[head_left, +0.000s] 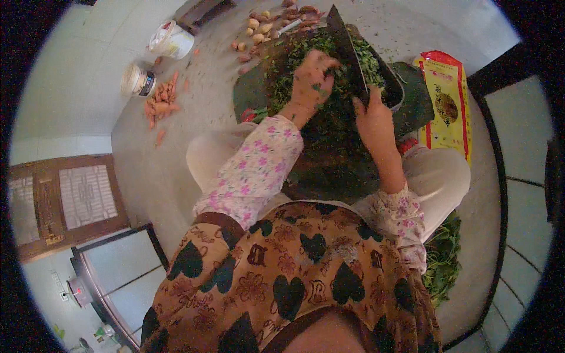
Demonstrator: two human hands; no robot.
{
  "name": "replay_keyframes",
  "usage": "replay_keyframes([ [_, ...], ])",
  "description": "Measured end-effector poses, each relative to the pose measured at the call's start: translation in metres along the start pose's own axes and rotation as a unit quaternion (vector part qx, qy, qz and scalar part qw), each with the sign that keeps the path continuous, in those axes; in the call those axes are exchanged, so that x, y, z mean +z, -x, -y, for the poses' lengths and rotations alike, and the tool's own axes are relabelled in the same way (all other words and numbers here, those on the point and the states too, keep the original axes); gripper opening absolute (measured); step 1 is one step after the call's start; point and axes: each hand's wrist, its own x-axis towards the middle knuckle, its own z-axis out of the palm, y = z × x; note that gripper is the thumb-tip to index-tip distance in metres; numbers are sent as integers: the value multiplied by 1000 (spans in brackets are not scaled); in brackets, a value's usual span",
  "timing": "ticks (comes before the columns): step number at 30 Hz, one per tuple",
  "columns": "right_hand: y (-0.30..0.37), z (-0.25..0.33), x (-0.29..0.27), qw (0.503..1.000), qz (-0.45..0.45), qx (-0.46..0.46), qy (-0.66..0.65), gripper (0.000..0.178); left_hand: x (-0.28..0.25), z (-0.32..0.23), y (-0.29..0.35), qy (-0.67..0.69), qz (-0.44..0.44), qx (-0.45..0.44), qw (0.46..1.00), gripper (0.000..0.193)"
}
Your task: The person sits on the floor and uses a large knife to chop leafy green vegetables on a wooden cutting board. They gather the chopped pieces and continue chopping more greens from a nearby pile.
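Observation:
My right hand (375, 122) is closed round the handle of a large kitchen knife (348, 47), its broad dark blade pointing up and away from me. Just left of the blade, my left hand (313, 82) is curled over leafy greens (341, 79), with green bits stuck to its back and wrist. Chopped greens (294, 59) spread around and beyond that hand. Beneath them is a dark surface whose edges are hard to make out. A dark rectangular tray (395, 88) stands right of the knife, with greens inside it.
Orange carrots (162, 105) lie on the floor at left, near two white tubs (172, 40) (138, 80). Brownish roots or bulbs (259, 29) are scattered at the far side. A yellow and red packet (445, 106) lies right. Whole greens (444, 259) sit beside my right leg.

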Motion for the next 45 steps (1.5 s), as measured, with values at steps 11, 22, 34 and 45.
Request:
replay_keyframes([
  [11, -5, 10, 5, 999, -22, -43, -21, 33, -3, 6, 38, -53, 97, 45, 993, 36],
  [22, 5, 28, -65, 966, -228, -92, -74, 41, -8, -64, 22, 28, 187, 270, 944, 37],
  [34, 7, 29, -53, 979, -163, -55, -107, 41, 0, 23, -21, -41, 193, 88, 976, 31],
  [45, 11, 40, -20, 992, -71, -72, -75, 40, -7, 36, 43, 15, 19, -23, 999, 32],
])
